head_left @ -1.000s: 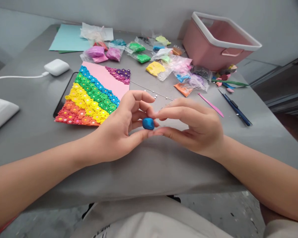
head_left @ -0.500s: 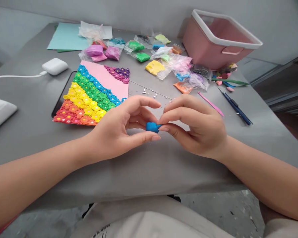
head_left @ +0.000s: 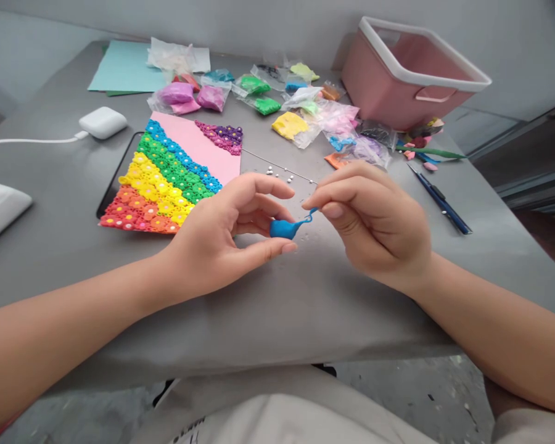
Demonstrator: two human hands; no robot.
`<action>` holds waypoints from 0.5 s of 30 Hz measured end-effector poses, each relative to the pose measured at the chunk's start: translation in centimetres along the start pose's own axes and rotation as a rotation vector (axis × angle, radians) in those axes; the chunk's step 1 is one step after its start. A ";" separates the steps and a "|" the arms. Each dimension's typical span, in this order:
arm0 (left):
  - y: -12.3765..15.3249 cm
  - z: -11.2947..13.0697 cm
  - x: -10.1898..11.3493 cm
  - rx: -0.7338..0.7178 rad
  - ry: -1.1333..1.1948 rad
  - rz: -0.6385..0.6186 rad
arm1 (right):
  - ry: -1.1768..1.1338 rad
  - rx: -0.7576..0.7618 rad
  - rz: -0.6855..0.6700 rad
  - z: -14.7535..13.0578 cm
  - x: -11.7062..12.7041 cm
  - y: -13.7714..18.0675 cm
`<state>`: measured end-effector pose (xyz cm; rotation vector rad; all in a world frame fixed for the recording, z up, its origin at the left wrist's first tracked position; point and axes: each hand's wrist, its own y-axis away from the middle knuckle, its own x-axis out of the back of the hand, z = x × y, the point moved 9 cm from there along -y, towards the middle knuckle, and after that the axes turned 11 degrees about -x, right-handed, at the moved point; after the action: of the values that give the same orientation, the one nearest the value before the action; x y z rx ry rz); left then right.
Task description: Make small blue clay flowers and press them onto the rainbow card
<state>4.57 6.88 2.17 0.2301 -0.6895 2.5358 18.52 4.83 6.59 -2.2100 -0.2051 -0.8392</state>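
A lump of blue modelling clay [head_left: 283, 229] sits between the thumb and fingers of my left hand [head_left: 231, 231]. From its right end a thin, bent strand of the same clay stretches up to my right hand [head_left: 372, 225], whose thumb and forefinger pinch the strand's tip. Lump and strand are still joined. Behind my left hand lies a pink card [head_left: 178, 137] carrying rows of small clay flowers in red, orange, yellow, green, blue and purple. The card rests on a dark, flat device [head_left: 113, 188], mostly covered.
Bags of coloured clay [head_left: 289, 125] spread across the back of the grey table. A pink bin [head_left: 374, 80] stands at the back right, a dark blue pen-like tool [head_left: 439, 198] in front of it. White beads [head_left: 270, 171] lie near a thin rod. A white charging case [head_left: 102, 122] is at left.
My right hand has moved right and slightly up, drawing a thin strand out of the blue clay. My left hand has barely moved. The pink tool is now hidden behind my right hand.
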 end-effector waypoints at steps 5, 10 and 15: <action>0.0 0.3 -0.4 -0.042 0.007 -0.047 | -0.037 0.035 -0.086 -0.4 -1.0 0.1; 0.0 0.7 -0.3 -0.095 -0.025 -0.051 | -0.103 -0.015 -0.095 -0.1 -1.3 0.3; -0.2 1.5 0.3 -0.173 -0.196 -0.035 | -0.273 -0.285 0.028 2.8 -0.1 0.4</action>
<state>4.44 6.43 3.63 0.4293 -0.9666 2.4242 20.06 6.55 4.87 -2.5882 -0.1947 -0.5764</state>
